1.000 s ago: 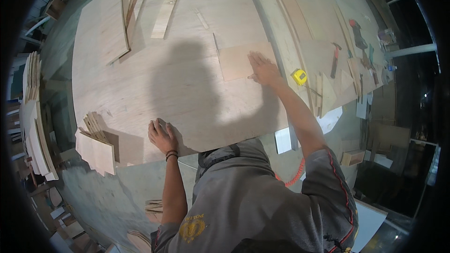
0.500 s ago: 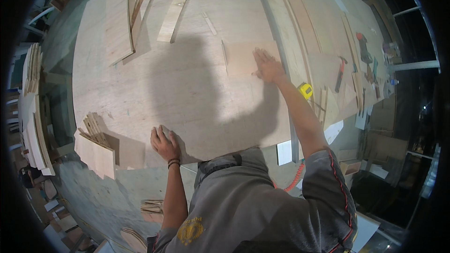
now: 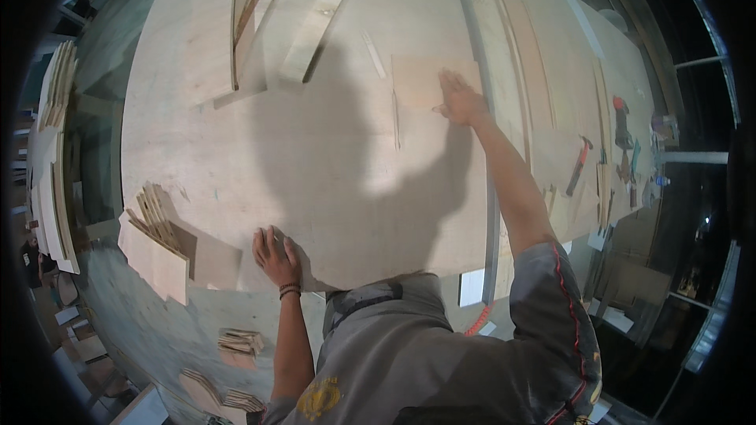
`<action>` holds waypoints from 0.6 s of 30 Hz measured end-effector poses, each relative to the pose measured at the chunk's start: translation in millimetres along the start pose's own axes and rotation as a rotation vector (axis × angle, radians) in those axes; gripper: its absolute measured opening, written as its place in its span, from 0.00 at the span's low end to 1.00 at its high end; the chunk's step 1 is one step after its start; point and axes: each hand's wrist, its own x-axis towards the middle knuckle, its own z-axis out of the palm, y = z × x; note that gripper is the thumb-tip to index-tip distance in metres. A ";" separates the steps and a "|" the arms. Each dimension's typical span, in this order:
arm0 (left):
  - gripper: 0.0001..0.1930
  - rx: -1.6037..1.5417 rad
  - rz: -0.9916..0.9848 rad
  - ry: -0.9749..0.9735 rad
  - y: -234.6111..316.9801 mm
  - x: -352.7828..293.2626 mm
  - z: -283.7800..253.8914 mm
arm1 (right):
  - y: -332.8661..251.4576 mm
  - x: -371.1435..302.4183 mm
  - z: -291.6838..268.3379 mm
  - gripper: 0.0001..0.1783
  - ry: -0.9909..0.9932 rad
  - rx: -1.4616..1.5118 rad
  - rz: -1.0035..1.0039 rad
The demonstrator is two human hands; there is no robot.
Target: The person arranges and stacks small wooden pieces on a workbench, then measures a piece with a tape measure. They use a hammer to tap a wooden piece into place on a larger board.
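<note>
My left hand (image 3: 277,256) rests on the pale board (image 3: 197,149) near its front edge, fingers slightly spread, gripping nothing. Farther out, my right hand (image 3: 461,98) lies palm down, fingers extended, on the right part of a thin rectangular panel (image 3: 416,83), clasping nothing either. That panel lies on the board, beside the grey bar (image 3: 470,24). Under one flat palm it could skid or twist if I pushed unevenly, and the loose sliver (image 3: 396,122) by its lower left corner could slip underneath and tilt it. Counting outward: two hands, one sliver, one panel, one short strip (image 3: 374,55), one knotty slat (image 3: 323,20)
</note>
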 end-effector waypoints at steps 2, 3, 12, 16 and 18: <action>0.26 0.021 -0.003 -0.022 -0.6 -0.8 -3.9 | 7.3 25.9 -4.1 0.52 0.025 -0.014 -0.013; 0.26 0.029 0.004 -0.037 -2.0 -1.0 -5.8 | 18.9 43.5 1.9 0.52 0.043 -0.025 -0.015; 0.28 -0.028 -0.689 0.252 -91.3 -69.6 -16.3 | 33.6 104.4 -85.6 0.61 -0.028 -0.084 -0.091; 0.29 -0.500 -1.134 0.384 -201.0 -94.7 -16.4 | 37.4 125.3 -89.4 0.63 -0.064 0.031 -0.139; 0.29 -0.901 -1.281 0.351 -226.2 -87.7 -13.7 | 28.1 119.1 -102.0 0.63 -0.062 0.041 -0.102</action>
